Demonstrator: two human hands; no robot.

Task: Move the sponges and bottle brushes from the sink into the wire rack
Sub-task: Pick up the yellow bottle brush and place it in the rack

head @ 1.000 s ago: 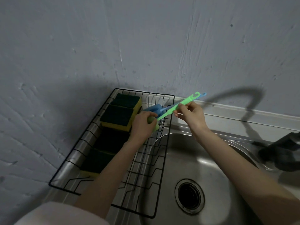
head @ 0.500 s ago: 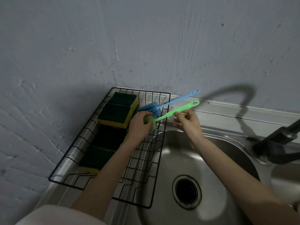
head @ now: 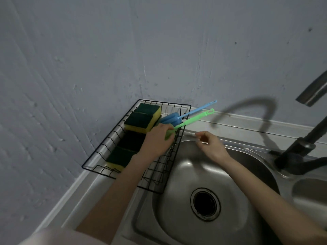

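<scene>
The black wire rack (head: 99, 157) sits left of the steel sink (head: 178, 174). Several yellow-and-green sponges lie in it: two at the far end (head: 141, 119) and one near the front (head: 118, 157). A blue bottle brush (head: 191, 112) rests in the rack with its handle sticking out over the right rim. My left hand (head: 157, 138) is shut on the head of the green bottle brush (head: 192, 119), low inside the rack, handle pointing right and up. My right hand (head: 210, 144) hovers over the sink's back edge, fingers loosely apart, holding nothing.
A dark faucet (head: 300, 144) rises at the right, its spout (head: 313, 92) reaching in from the upper right. The drain (head: 205, 204) lies in the basin's middle. A second basin (head: 311, 197) shows at the right edge. A grey wall stands close behind the rack.
My right hand has let go of the green brush's handle and drawn back over the sink. My left hand has lowered the green brush's head into the rack beside the blue one.
</scene>
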